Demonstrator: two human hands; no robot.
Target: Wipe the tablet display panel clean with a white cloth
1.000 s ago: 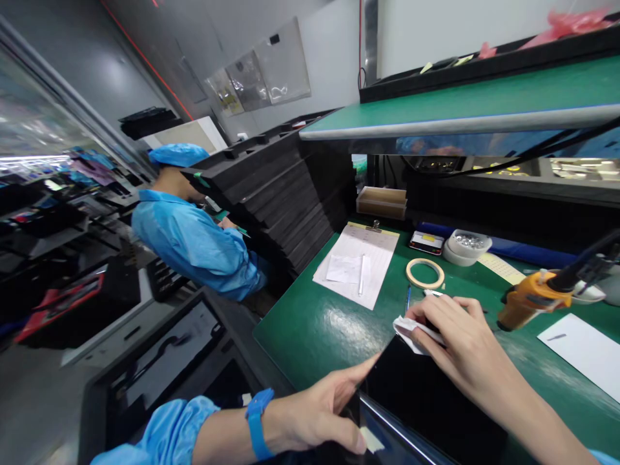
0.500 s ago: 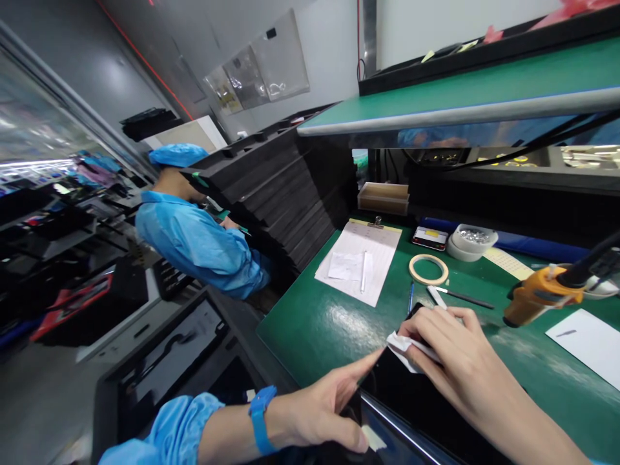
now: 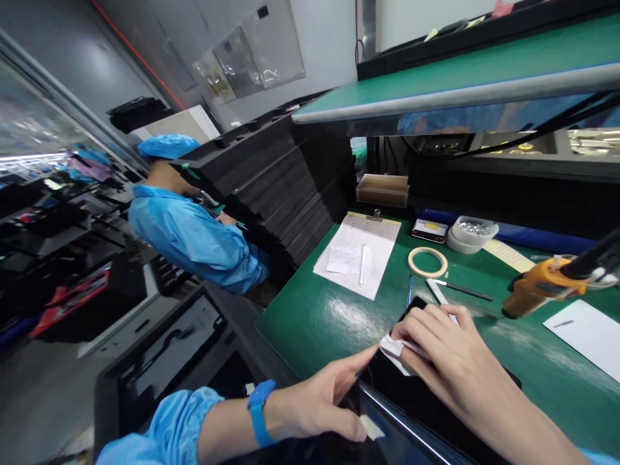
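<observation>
A white cloth (image 3: 394, 354) was held against a black panel (image 3: 411, 397) at the near edge of the green bench (image 3: 320, 336).
The panel was clamped in the left hand's (image 3: 329, 407) grip, the cloth pinched in that of the right hand (image 3: 443, 349); the panel was partly covered by the right forearm and cut off below. Beyond, a tape roll (image 3: 431, 274), a clipboard (image 3: 343, 240) and an orange tool (image 3: 540, 284) were spread about. Farther off, a co-worker (image 3: 188, 239) was partly screened by stacked black trays (image 3: 281, 187); the leftmost background was blurred.
</observation>
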